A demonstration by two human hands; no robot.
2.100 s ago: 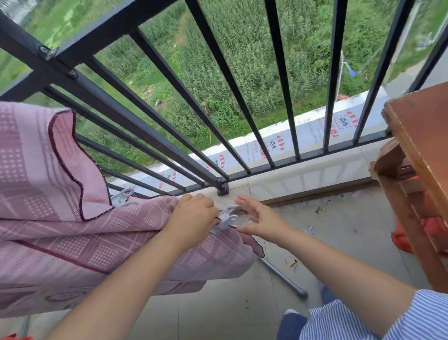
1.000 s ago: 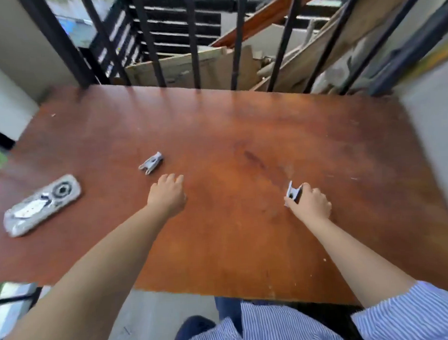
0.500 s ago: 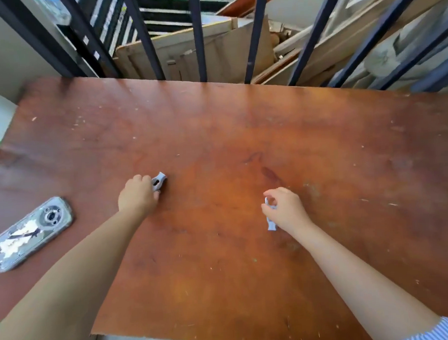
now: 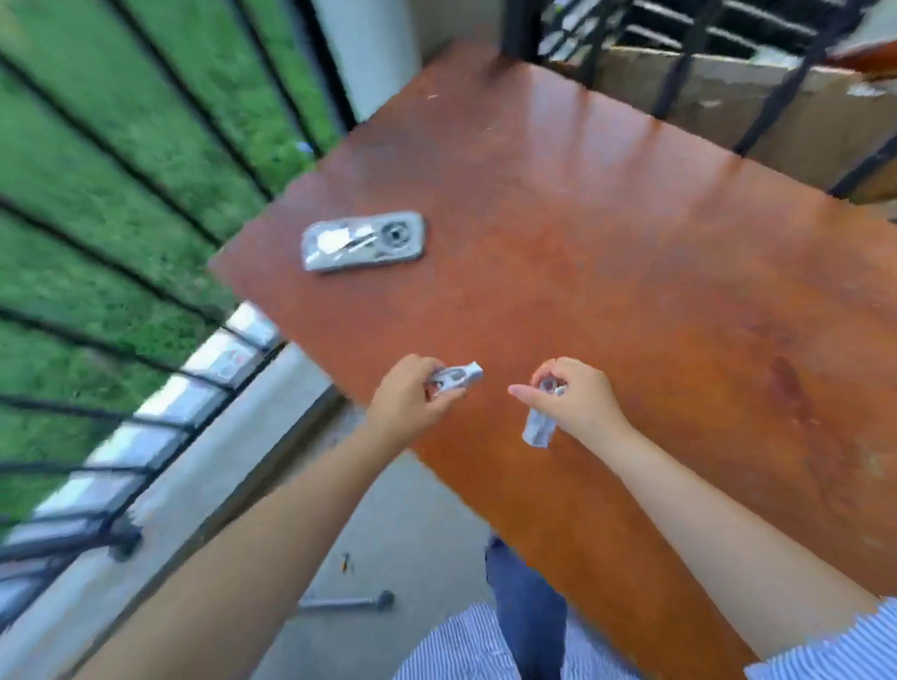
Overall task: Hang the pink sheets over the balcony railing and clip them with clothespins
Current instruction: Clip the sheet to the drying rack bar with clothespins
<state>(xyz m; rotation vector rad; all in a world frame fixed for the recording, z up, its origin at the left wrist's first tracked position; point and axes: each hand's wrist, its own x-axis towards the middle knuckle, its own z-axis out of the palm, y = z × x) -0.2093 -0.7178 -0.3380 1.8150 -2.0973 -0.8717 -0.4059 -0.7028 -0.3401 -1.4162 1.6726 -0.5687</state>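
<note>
Two pale grey clothespins are in the person's hands, low in the middle of the frame. The left clothespin [image 4: 456, 378] lies nearly level, its free end pointing right, pinched between the thumb and curled fingers of the left hand [image 4: 410, 400]. The right clothespin [image 4: 540, 425] hangs downward from the right hand [image 4: 575, 398], whose fingers curl round its upper end while the forefinger sticks out toward the left. The two hands are near each other but apart, both above the near left edge of the bench [image 4: 612, 260], a reddish-brown wooden top that fills the right half of the frame.

On the bench, toward the upper left of its surface and well apart from the hands, lies a silver phone [image 4: 364, 240] in a clear case, camera side up.

The black balcony railing [image 4: 140, 281] runs down the left side of the frame, blurred, with green growth behind it. No pink sheet can be seen. At the bottom, a metal rod [image 4: 345, 602] lies on the pale floor [image 4: 403, 527], and blue-and-white striped sleeves [image 4: 855, 646] show at the lower right.
</note>
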